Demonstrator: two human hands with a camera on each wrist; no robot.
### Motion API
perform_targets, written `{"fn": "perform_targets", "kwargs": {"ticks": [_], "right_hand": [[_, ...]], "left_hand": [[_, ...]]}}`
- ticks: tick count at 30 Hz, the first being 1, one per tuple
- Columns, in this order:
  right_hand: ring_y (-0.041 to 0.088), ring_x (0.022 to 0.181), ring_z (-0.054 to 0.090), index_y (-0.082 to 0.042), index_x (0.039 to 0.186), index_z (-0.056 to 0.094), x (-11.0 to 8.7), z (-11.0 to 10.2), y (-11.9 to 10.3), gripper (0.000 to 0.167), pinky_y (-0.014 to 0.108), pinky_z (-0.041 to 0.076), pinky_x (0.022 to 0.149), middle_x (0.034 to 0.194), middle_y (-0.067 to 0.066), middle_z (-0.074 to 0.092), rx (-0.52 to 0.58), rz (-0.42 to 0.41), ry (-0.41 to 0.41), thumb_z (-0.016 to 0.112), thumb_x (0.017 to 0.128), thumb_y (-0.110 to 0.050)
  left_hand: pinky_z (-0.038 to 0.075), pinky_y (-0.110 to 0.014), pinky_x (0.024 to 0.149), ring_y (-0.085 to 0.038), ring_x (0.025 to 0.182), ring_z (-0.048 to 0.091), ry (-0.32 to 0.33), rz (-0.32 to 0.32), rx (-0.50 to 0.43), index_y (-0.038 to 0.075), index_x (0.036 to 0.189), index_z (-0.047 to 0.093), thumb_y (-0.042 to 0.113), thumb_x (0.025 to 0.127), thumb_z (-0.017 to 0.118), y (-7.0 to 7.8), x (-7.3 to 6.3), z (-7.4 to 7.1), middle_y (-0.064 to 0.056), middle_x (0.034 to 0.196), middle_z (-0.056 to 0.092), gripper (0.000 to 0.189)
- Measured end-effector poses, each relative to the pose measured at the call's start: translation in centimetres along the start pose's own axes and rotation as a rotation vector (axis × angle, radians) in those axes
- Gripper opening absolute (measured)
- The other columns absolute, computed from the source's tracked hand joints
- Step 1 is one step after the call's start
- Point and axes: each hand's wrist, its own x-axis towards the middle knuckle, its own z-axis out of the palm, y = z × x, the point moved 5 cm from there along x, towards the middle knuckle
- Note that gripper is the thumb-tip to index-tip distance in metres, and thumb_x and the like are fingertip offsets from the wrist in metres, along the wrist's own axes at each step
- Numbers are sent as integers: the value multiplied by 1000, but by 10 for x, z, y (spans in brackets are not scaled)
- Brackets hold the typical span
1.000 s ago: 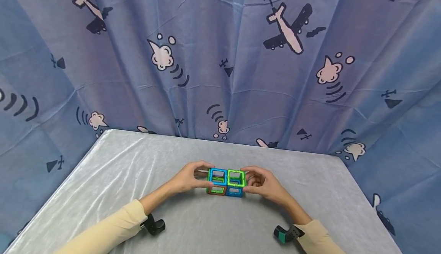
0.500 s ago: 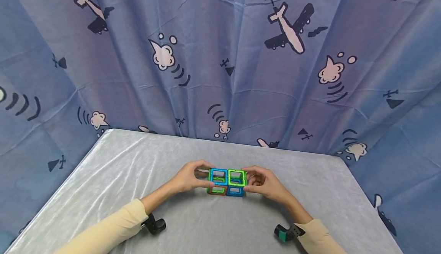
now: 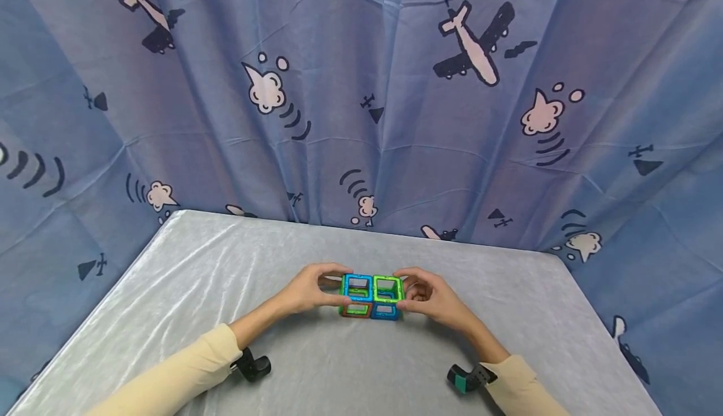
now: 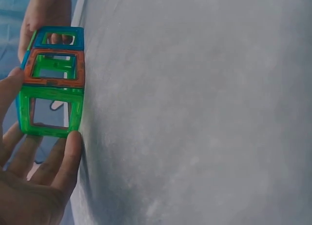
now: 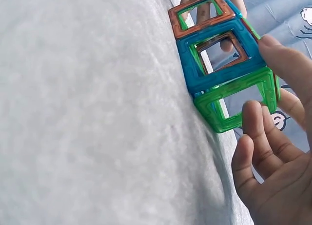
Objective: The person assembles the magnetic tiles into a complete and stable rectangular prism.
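Two open-framed cubes of magnetic tiles stand side by side on the cloth-covered table. The left cube point(image 3: 371, 287) has a blue top, an orange front and a green outer side tile point(image 4: 48, 93). My left hand point(image 3: 307, 290) grips it, thumb at the near top edge, fingers behind and against the side. The right cube point(image 3: 387, 301) has a green top, a blue front tile point(image 5: 219, 81) and a green outer side. My right hand point(image 3: 440, 300) holds it between thumb and index finger, other fingers curled beside its side tile. The cubes meet along their inner faces.
The table point(image 3: 361, 372) wears a pale grey, wrinkled cloth. A blue curtain point(image 3: 316, 90) printed with planes hangs behind its far edge. Black wrist devices sit on the left wrist point(image 3: 254, 366) and the right wrist point(image 3: 471, 378).
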Motion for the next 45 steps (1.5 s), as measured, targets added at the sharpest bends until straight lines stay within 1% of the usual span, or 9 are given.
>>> {"fn": "perform_targets", "kwargs": {"ticks": [5, 9, 17, 25, 27, 32, 36, 41, 45], "right_hand": [[22, 79, 61, -7, 136, 60, 1, 0, 0, 50, 28, 51, 65, 101, 17, 62, -6, 2, -6, 78, 89, -3], [22, 80, 61, -7, 135, 61, 2, 0, 0, 49, 28, 51, 65, 100, 17, 63, -2, 9, -12, 79, 89, -4], [22, 80, 61, -1, 134, 60, 3, 1, -3, 48, 27, 52, 64, 99, 21, 64, 12, -15, -24, 78, 89, -2], [22, 79, 62, 0, 135, 59, 2, 4, -2, 49, 26, 52, 64, 100, 21, 63, 28, -13, -21, 78, 89, -2], [22, 79, 62, 0, 135, 59, 2, 4, -2, 50, 26, 52, 64, 100, 22, 63, 30, -17, -20, 78, 89, -2], [21, 79, 62, -1, 135, 59, 2, 4, -2, 50, 26, 52, 64, 99, 22, 64, 36, -22, -15, 79, 89, -1], [20, 78, 61, 1, 136, 58, 2, 4, -1, 50, 25, 51, 63, 99, 23, 63, 46, -25, -23, 77, 89, 0], [19, 78, 61, -1, 136, 59, 2, 3, -1, 50, 25, 50, 63, 99, 22, 62, 49, -17, -14, 78, 89, 0], [21, 79, 62, 1, 136, 58, 1, 5, -2, 51, 25, 51, 63, 101, 25, 62, 47, -18, -9, 77, 89, 1]], "left_hand": [[54, -43, 91, -32, 112, 67, 12, -9, 20, 3, 131, 66, 12, 84, 86, -2, 0, -2, -18, 127, 64, 52], [55, -39, 89, -31, 111, 67, 16, -16, 11, 4, 130, 67, 12, 83, 87, -2, -1, -3, -18, 127, 64, 51], [54, -43, 91, -32, 113, 66, 8, -15, -7, 4, 129, 67, 12, 84, 86, -4, -1, -4, -18, 127, 64, 50], [54, -42, 92, -31, 114, 65, -9, -24, 30, 3, 133, 64, 12, 84, 86, -5, -3, -4, -16, 130, 63, 54], [54, -43, 92, -32, 114, 65, -8, -12, 39, 2, 133, 64, 12, 84, 86, -4, -3, -4, -17, 130, 64, 54], [54, -43, 92, -32, 113, 66, -3, -4, 46, 3, 130, 65, 13, 84, 87, -3, -2, -3, -17, 128, 64, 52], [53, -41, 92, -30, 113, 66, 1, -17, 40, 6, 129, 66, 14, 83, 87, -3, -2, -4, -15, 127, 65, 52], [54, -41, 92, -31, 113, 65, -6, -20, 38, 3, 132, 64, 15, 84, 87, -3, 0, -4, -16, 129, 64, 55], [53, -39, 93, -32, 114, 65, -24, -29, 41, 0, 135, 61, 14, 85, 85, -4, 2, -4, -17, 131, 63, 57]]}}
